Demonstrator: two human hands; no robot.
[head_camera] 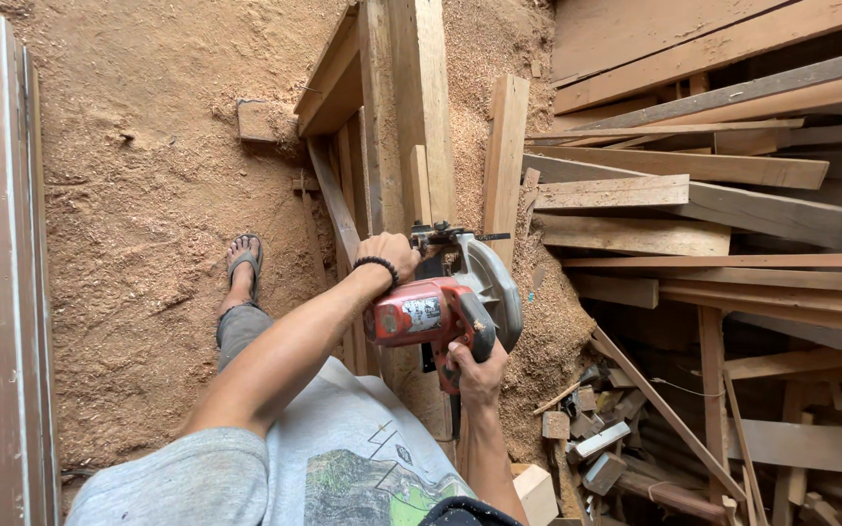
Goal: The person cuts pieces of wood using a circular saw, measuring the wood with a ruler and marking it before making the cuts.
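At frame centre, right hand (477,372) grips the red circular saw (440,307) by its handle, fingers closed around it, while left hand (389,255) presses the upright plank (421,107) above.

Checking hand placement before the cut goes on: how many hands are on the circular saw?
2. The left hand rests on top at the saw's front, over the plank. The right hand grips the rear handle. No other hands show.
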